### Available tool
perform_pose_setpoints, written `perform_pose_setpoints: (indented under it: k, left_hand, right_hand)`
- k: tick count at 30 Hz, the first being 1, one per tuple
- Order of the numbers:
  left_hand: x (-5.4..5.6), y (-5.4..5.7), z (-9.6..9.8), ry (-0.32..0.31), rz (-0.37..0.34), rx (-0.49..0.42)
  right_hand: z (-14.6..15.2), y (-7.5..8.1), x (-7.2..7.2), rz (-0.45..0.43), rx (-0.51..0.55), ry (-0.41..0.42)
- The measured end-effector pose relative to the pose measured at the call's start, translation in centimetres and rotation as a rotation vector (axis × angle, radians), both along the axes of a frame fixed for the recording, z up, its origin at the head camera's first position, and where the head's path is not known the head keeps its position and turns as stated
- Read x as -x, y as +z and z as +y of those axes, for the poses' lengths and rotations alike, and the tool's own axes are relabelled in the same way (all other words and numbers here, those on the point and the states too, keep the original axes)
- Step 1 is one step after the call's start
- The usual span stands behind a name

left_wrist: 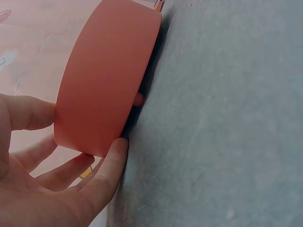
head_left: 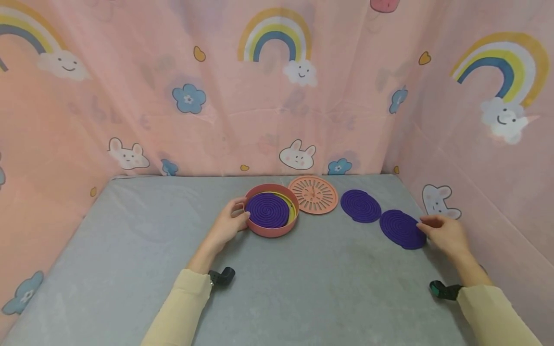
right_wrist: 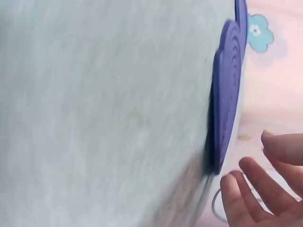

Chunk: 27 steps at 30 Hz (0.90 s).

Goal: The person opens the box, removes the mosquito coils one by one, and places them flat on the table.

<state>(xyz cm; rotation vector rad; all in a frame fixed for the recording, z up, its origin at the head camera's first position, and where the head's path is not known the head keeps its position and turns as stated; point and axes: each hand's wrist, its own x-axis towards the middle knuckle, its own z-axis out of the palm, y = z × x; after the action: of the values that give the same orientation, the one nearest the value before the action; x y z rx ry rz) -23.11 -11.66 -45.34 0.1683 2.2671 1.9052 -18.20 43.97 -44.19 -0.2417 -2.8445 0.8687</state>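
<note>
My left hand [head_left: 229, 223] grips the side of a round reddish-pink mosquito coil holder [head_left: 270, 233], thumb at the rim and fingers along its wall. In the left wrist view the holder [left_wrist: 104, 75] stands on small feet, one fingertip low by its base. Inside it lies a purple mosquito coil [head_left: 267, 210] with a yellow piece [head_left: 293, 211] showing beside it. My right hand [head_left: 446, 235] hovers at the right edge of another purple coil [head_left: 400, 229]. In the right wrist view its loosely bent fingers [right_wrist: 270, 189] stand a little apart from that coil [right_wrist: 227, 94].
A slotted salmon-coloured lid [head_left: 318, 204] with a small upright point lies against the holder's right side. Another purple coil [head_left: 360, 205] lies between the lid and the rightmost coil. The grey table [head_left: 303, 288] is bounded by pink patterned curtains [head_left: 233, 129] behind and at both sides.
</note>
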Motion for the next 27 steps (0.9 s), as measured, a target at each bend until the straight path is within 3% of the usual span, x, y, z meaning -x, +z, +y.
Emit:
perform_pose_setpoints:
  k: [5,16,27]
  left_hand:
    - [0.0,0.2,0.0,0.002,-0.003,0.010]
    - [0.1,-0.1,-0.2,0.008,0.008,0.009]
    - [0.3,-0.2,-0.1,0.010,0.008,0.002]
  right_hand:
    - [-1.9,0.8,0.4,-0.017,0.054,0.038]
    - [-7.9,1.4,3.0,0.009,0.317,0.155]
    - [-15.0,2.6,5.1,-0.031,0.378,0.243]
